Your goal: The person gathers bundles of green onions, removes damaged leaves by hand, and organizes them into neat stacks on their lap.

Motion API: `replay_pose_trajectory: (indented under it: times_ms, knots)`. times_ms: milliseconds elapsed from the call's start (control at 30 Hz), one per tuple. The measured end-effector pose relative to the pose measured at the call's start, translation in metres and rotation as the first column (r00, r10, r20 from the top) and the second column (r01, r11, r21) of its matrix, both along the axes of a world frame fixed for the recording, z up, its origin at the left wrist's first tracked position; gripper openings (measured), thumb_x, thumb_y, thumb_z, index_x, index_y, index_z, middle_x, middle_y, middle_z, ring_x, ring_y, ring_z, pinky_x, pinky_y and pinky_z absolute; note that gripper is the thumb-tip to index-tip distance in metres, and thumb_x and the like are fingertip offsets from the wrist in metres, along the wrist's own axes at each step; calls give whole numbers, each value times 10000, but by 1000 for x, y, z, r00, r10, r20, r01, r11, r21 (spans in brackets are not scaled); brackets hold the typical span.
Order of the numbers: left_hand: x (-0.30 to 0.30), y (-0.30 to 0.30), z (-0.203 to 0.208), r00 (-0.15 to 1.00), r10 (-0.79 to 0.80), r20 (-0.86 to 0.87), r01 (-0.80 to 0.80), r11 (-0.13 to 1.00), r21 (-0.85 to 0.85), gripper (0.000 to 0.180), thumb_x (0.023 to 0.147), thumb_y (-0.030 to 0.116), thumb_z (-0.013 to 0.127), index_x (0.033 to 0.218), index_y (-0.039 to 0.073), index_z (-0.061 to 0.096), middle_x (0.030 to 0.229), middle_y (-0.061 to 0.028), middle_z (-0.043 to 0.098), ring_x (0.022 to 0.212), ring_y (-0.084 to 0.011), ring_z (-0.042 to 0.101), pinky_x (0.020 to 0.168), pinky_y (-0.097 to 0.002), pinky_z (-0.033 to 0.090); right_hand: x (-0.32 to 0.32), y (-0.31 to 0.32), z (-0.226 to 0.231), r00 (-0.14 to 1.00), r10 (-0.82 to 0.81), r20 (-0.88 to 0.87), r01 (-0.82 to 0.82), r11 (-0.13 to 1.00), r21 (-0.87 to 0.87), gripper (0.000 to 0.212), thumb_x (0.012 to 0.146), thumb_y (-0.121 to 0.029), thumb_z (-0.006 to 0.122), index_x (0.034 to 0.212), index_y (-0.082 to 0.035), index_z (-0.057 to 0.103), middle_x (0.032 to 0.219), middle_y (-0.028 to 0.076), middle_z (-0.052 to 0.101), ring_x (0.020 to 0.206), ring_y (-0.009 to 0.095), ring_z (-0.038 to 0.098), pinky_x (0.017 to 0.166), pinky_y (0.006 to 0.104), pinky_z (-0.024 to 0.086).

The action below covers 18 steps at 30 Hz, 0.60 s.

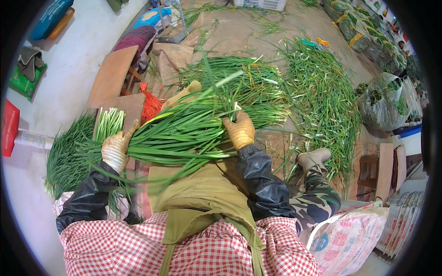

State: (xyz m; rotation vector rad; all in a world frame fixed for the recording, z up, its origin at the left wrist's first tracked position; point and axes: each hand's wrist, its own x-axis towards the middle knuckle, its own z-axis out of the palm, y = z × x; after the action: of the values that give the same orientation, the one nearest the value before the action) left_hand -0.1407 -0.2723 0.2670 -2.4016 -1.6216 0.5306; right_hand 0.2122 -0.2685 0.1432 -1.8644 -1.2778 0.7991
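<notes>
A large bunch of long green chives [177, 133] lies across my lap, over the olive apron [184, 188]. My left hand [117, 149], in a whitish-yellow work glove, grips its left end with the thumb pointing up; the fingertips are hidden. On the right side my right hand [240, 130], in a yellowish glove, is closed on the pale stalk ends of the bunch. Some stalks stick up past it, slightly blurred. Just beyond lies a pile of chives [258, 80]. Beside my left arm rests another heap of chives [73, 149], near a board with white stalk ends [109, 123].
Loose chives [322, 106] cover the floor at right, near my boot [314, 158]. A red net bag [151, 102] and wooden boards [113, 76] stand ahead left. Farther right are a clear plastic bag [383, 102] and wrapped bundles [352, 30]. A white crate [262, 3] sits far ahead.
</notes>
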Motion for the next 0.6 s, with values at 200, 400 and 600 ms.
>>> replay_pose_trajectory:
  times_ms: [200,400,600]
  knots:
    - [-16,-7,-23,970,198,143,-192,980,-54,926,698,80,685,1459,291,201,946,-153,601,836,-349,613,719,-415,495,11,3,-10,941,-100,322,110,994,-12,288,848,-249,544,996,-9,487,776,228,627,729,427,600,649,499,466]
    - [-14,4,-39,956,124,266,-73,979,-192,926,689,117,709,1448,320,220,989,-153,601,822,-346,622,714,-424,507,65,25,-86,941,-334,-57,336,941,32,353,880,-310,518,986,24,565,875,290,609,834,452,575,744,461,455]
    - [5,22,-36,968,113,224,-51,963,-264,907,699,154,714,1448,290,221,1007,-169,599,842,-357,621,723,-429,509,193,19,-148,240,319,917,211,905,-370,282,872,-253,503,1015,-43,625,967,174,653,882,323,633,748,412,507]
